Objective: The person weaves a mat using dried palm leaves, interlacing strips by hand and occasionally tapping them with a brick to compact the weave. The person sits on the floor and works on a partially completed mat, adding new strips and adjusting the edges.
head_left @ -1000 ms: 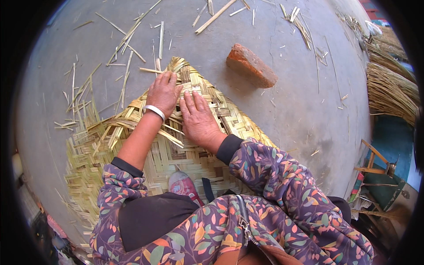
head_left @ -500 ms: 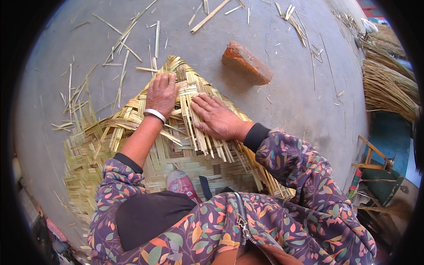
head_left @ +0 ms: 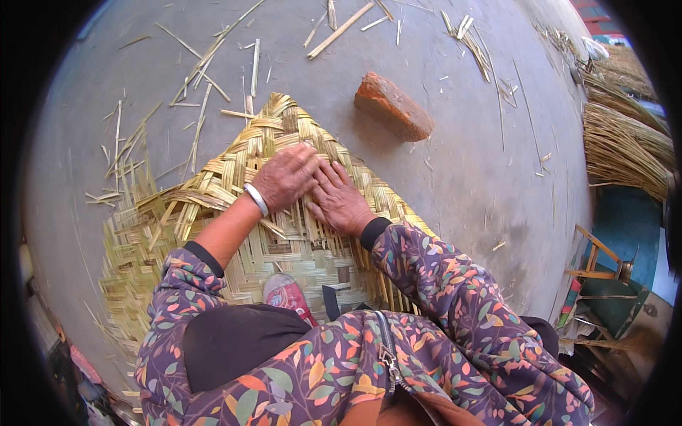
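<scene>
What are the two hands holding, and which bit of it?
Nothing is lifted. The left hand and right hand lie side by side, palms down, on the middle of the woven bamboo mat. Whether the fingers pinch a strip cannot be told.

Outdoor weaving yard: concrete floor, straw bundles, brick.
</scene>
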{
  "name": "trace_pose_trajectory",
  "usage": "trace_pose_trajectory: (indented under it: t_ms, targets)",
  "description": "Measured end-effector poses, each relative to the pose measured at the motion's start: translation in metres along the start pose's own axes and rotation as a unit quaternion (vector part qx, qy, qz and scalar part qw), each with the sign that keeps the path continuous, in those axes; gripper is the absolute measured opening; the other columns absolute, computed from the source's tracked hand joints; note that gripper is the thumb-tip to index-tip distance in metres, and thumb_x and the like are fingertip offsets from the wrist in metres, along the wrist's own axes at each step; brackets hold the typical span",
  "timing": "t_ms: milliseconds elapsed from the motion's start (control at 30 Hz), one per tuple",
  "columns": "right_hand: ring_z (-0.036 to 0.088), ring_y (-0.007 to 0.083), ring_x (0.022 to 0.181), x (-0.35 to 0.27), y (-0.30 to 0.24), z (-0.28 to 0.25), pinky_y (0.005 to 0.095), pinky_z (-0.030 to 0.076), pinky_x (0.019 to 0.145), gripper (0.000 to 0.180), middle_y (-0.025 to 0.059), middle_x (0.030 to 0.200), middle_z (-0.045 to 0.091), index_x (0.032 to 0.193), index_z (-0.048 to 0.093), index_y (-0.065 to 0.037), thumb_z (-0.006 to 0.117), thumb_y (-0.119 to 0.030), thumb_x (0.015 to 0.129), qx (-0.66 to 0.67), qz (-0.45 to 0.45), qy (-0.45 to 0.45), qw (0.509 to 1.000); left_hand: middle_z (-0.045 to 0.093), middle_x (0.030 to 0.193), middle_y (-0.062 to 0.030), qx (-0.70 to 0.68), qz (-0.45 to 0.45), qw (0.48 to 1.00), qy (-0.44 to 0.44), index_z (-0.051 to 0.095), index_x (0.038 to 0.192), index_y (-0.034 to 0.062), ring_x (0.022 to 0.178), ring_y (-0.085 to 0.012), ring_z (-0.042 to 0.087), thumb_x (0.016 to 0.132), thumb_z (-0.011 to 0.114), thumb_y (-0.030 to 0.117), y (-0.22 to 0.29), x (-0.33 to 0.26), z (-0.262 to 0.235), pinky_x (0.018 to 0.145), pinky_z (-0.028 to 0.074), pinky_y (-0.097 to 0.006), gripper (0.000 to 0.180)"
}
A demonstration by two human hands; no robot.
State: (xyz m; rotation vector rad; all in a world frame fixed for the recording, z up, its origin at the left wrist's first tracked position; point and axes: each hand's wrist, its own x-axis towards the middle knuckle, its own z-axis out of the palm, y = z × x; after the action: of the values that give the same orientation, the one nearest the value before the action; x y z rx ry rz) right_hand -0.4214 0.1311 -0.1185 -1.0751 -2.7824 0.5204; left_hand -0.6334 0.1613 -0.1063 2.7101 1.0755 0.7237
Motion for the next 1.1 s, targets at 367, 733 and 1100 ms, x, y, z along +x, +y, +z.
trace_pose_trajectory:
  t_ms: [367, 733, 1100]
  targets:
    - [0.051, 0.0349, 0.128, 0.017, 0.084, -0.107, 0.0484, 0.039, 0.108, 0.067, 0.0108, 0.129, 0.060, 0.135, 0.055, -0.013, 0.078, -0.019, 0.072, -0.098, 0.055, 0.235, 0.965, 0.061, 0.122, -0.0130, 0.026, 0.038, 0.999, 0.009, 0.067, 0.115, 0.0001, 0.118, -0.0294, 0.057, 0.080, 0.075, 0.023, 0.001, -0.008, 0.018, 0.103, 0.048, -0.042, 0.043]
    - [0.067, 0.0370, 0.105, 0.070, 0.088, -0.180, 0.0440, 0.054, 0.087, 0.079, 0.0186, 0.113, 0.069, 0.139, 0.047, -0.010, 0.082, -0.036, 0.073, 0.061, 0.253, 0.126, 0.957, 0.061, 0.110, -0.0085, 0.045, 0.057, 0.997, 0.027, 0.069, 0.108, -0.0006, 0.110, -0.0251, 0.058, 0.078, 0.074, 0.021, 0.001, -0.007, 0.021, 0.098, 0.050, -0.039, 0.037]
    - [0.068, 0.0385, 0.092, 0.118, -0.014, -0.133, 0.0503, 0.055, 0.076, 0.070, 0.0188, 0.099, 0.066, 0.139, 0.041, -0.006, 0.072, -0.024, 0.079, 0.000, 0.138, 0.044, 0.989, 0.065, 0.117, -0.0074, 0.054, 0.027, 0.998, 0.023, 0.071, 0.108, 0.0047, 0.116, -0.0249, 0.059, 0.079, 0.073, 0.022, 0.008, -0.013, 0.029, 0.097, 0.050, -0.039, 0.033]
